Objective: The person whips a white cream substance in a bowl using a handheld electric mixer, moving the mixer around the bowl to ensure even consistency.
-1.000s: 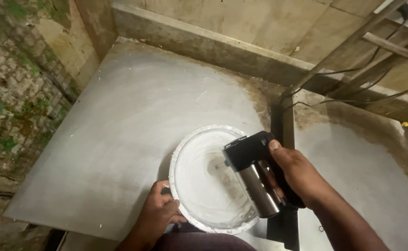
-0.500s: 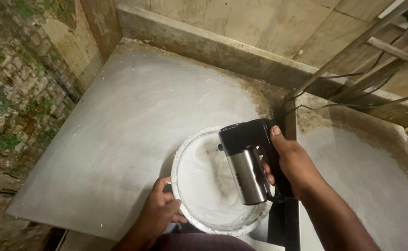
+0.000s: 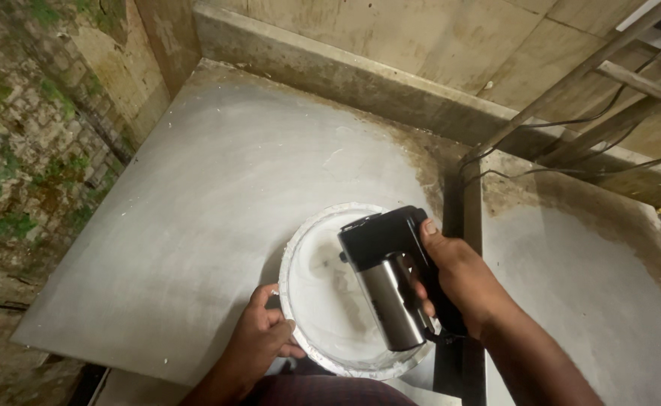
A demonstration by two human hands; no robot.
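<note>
Mixing step in hand, judging by the pose: right hand [image 3: 462, 282] wrapped shut around the black handle of a hand mixer [image 3: 389, 278], fingers curled under, thumb up along the top; mixer held over the right half of a round white-coated bowl [image 3: 300, 248]; beaters not visible, hidden under the mixer body, so contact with the contents cannot be told.

Left hand [image 3: 261, 340] curled closed on the near-left rim of the bowl, fingers over the edge, steadying it; bowl sitting at the near edge of a grey concrete slab [image 3: 195, 210], just beside the dark gap [image 3: 454, 210] dividing it from a second slab [image 3: 586, 286] to the right.

Mixer long axis running from far-left to near-right, roughly diagonal across the bowl; black boxy end pointing away toward the far wall [image 3: 390, 53], steel-coloured body pointing back toward the wearer; a black cord [image 3: 563, 120] trailing along the far right, link to the mixer not traceable.

Next move, as a judgement: calls for a firm rim hold and the mixer kept inside the bowl wall; white film already smeared across the interior.
</note>
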